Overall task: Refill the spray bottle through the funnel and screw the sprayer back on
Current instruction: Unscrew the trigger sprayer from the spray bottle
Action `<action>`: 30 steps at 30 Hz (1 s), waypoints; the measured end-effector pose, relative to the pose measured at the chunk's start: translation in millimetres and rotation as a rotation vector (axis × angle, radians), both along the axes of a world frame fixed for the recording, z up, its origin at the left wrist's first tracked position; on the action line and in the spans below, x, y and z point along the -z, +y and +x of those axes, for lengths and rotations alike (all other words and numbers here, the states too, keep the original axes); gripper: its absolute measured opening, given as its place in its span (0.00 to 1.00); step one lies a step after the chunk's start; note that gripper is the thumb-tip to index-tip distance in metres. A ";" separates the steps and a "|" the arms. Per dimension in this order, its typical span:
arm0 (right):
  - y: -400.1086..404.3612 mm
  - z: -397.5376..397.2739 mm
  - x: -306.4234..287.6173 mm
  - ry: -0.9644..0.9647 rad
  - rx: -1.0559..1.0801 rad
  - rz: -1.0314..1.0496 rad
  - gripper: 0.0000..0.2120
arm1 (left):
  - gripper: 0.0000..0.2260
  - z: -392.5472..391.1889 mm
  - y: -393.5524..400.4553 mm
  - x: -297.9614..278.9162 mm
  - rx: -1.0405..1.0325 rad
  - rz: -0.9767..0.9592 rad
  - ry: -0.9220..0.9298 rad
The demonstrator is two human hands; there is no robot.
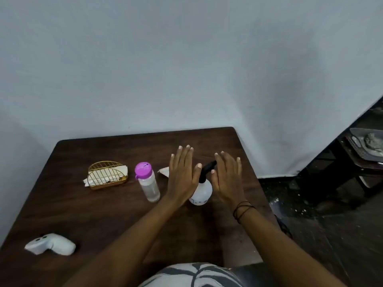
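I see both hands held flat above the dark wooden table (103, 214), just right of the frame's centre. My left hand (182, 172) has its fingers (183, 154) straight and close together, holding nothing; my right hand (227, 179) is the same, fingers straight, palm down, with thin dark bands (241, 210) on the wrist. Between the two hands stands the white spray bottle (201, 193), its black sprayer (207, 169) on top with the nozzle pointing toward the upper right. I cannot tell whether either hand touches the bottle. Just left of the left hand stands a clear bottle with a purple cap (148, 182), upright. A white pointed piece (164, 171) shows behind the left hand, mostly hidden. Further left sits a gold wire holder (107, 175) with paper napkins in it. In the lower left of the frame a white handheld device (50, 244) lies on the table.
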State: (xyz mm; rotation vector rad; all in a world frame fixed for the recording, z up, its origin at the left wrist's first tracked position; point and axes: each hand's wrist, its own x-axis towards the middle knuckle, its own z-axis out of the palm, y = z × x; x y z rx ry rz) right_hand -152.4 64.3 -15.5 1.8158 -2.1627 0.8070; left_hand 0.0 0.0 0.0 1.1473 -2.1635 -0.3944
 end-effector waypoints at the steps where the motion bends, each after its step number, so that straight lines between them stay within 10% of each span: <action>1: 2.4 1.9 3.6 -0.026 -0.006 -0.002 0.23 | 0.24 1.4 1.6 3.0 0.001 0.032 0.022; 17: 12.1 13.5 20.1 -0.312 0.031 -0.032 0.30 | 0.18 6.8 9.4 33.9 0.044 0.206 0.109; 30: 34.2 38.8 40.8 -0.708 0.026 -0.095 0.11 | 0.23 24.6 15.3 57.5 0.234 0.346 0.104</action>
